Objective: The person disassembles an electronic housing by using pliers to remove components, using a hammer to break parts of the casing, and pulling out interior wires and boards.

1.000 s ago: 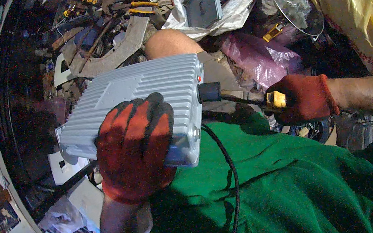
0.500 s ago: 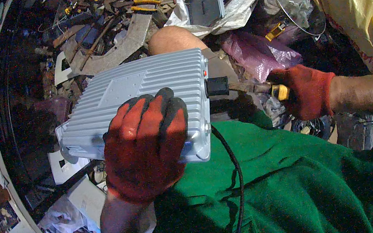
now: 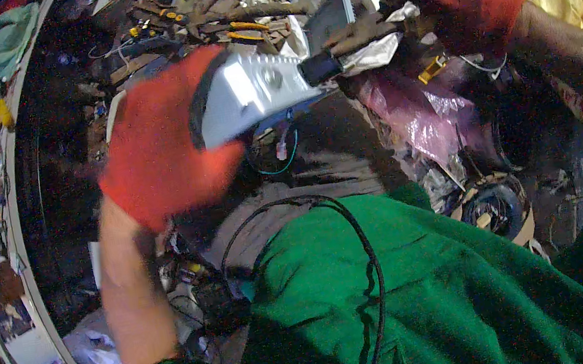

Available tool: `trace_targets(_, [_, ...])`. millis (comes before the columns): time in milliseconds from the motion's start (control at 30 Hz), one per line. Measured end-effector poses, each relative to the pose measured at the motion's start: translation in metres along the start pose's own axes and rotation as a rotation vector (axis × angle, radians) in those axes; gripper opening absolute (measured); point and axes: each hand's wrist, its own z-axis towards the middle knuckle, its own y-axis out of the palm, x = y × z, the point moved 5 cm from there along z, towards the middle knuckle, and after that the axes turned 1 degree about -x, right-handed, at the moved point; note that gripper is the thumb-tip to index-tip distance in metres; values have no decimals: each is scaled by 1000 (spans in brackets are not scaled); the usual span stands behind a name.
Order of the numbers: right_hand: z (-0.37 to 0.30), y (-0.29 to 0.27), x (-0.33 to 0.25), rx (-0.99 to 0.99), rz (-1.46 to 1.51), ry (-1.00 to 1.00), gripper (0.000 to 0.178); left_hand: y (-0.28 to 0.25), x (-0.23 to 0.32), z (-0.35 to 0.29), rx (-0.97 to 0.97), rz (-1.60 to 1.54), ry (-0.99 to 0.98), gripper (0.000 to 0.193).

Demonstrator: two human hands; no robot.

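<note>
The left hand [image 3: 164,137], in a red glove with dark fingertips, grasps the silver metal housing [image 3: 232,103], which is held tilted above the person's lap. A black connector block [image 3: 319,68] projects from the housing's right end. The gloved right hand [image 3: 466,2] is positioned to the right of the block; whether its fingers are clenched or released cannot be determined. A thin teal wire [image 3: 280,170] hangs below the housing. A black cord [image 3: 374,268] lies across the green garment [image 3: 445,272]. Pink plastic wrap [image 3: 425,105] lies below the right hand.
</note>
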Motion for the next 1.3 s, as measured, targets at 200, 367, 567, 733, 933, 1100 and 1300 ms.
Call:
trace_targets(200, [17,-21,5,112,-31,-45,59,-50,-44,50,-269,-15,-11,58])
trace_targets(367, [3,1,-12,44,83,-10,59,-36,-43,64,-557,-119,-6,50])
trace_targets(567, [-14,40,-44,18,150,9,65,35,-74,56,-523,-336,255,37])
trace_targets(733, [-24,72,-52,-67,208,75,60,105,-81,65,-588,-579,720,44])
trace_targets(933, [-34,98,-44,-102,197,108,65,141,-111,78,-779,-885,341,33])
trace_targets(1100, [-21,96,-40,-81,139,106,61,152,-121,76,-1009,-1249,-104,32])
trace_targets(1300, [1,83,-39,-86,189,38,56,155,-142,76,-797,-346,214,42])
